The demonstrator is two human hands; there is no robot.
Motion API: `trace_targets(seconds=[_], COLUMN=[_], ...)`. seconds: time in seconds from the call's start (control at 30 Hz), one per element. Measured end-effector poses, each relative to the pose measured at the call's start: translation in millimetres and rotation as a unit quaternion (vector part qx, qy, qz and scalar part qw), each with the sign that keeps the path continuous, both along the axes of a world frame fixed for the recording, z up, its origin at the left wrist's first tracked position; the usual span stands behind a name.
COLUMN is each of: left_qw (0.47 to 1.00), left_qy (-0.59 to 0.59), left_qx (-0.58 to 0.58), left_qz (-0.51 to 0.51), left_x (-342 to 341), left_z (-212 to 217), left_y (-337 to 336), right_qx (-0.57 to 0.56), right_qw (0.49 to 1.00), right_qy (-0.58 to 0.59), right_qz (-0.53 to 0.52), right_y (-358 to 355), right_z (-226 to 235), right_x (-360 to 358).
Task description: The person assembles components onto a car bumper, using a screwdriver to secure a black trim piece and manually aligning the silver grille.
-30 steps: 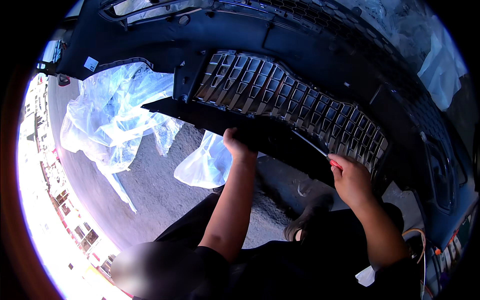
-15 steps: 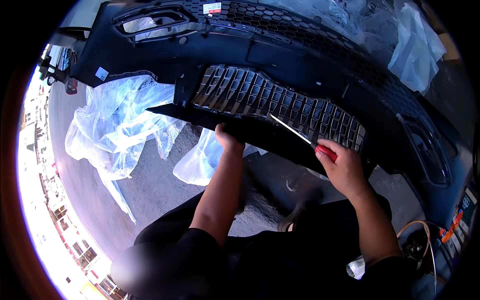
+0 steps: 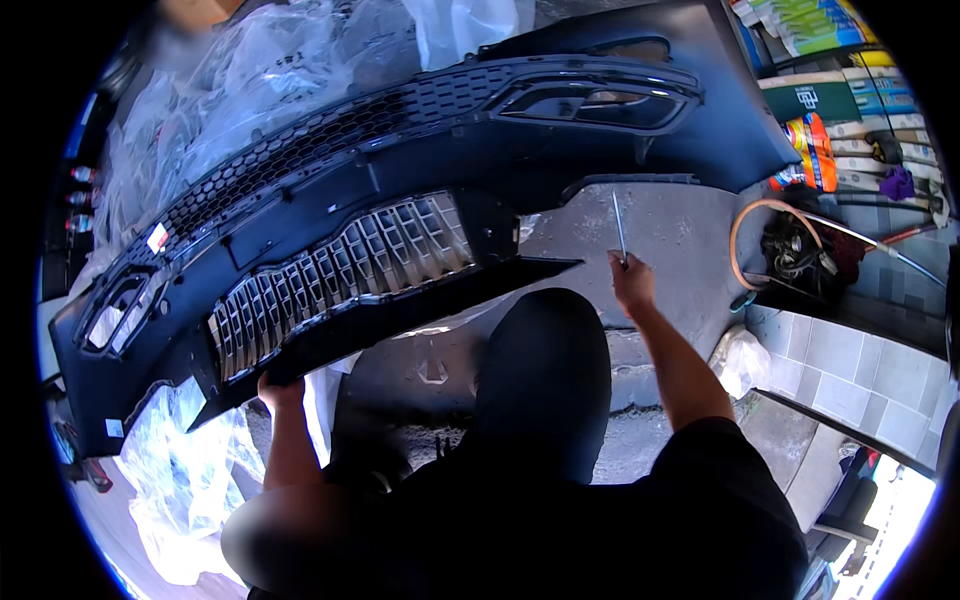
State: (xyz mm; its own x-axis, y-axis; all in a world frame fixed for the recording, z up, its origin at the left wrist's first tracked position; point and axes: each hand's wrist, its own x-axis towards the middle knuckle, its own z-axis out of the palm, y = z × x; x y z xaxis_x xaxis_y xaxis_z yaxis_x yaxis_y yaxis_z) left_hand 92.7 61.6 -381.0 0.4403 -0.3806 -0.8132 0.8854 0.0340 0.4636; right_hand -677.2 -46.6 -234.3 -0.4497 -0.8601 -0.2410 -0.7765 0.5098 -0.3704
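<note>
A large black car bumper point(image 3: 400, 165) lies in front of me, seen from its inner side. Set into it is a grille point(image 3: 340, 270) with slatted openings. My left hand point(image 3: 281, 393) is closed on the bumper's near edge, below the grille; its fingertips are hidden under that dark strip. Off to the right of the grille, my right hand point(image 3: 632, 282) grips a screwdriver point(image 3: 618, 222), its metal shaft pointing away from me over the floor, apart from the bumper. The fingers cover most of the handle.
Crumpled clear plastic sheeting point(image 3: 270, 85) lies beyond the bumper, and more plastic wrap point(image 3: 185, 480) at the near left. Colourful packages point(image 3: 810, 150) and a coiled orange hose point(image 3: 740, 235) are at the right. A white plastic bag point(image 3: 742, 362) sits by the tiles.
My view has swung to the right. My right hand has drawn the screwdriver off the grille and out to the right. The left hand stays at the bumper's near edge.
</note>
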Motion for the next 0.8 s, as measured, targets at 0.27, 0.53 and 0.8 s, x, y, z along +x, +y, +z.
trace_targets(seconds=[0.27,0.53,0.8], left_qw=[0.980,0.980,0.991], left_qy=[0.004,0.027,0.028], left_qx=[0.198,0.197,0.133], left_qz=[0.003,-0.014,0.006], left_x=[-30.5,-76.2,-73.6], left_z=[92.7,127.6,147.1], left_y=[3.4,2.5,36.7], right_qx=[-0.027,-0.071,0.119], right_qw=[0.963,0.822,0.938], right_qy=[-0.052,-0.275,-0.136], right_qz=[-0.263,-0.493,-0.297], right_y=[-0.1,-149.6,-196.9], right_z=[-149.1,-161.4,-155.9], right_x=[-14.5,-3.6,1.6])
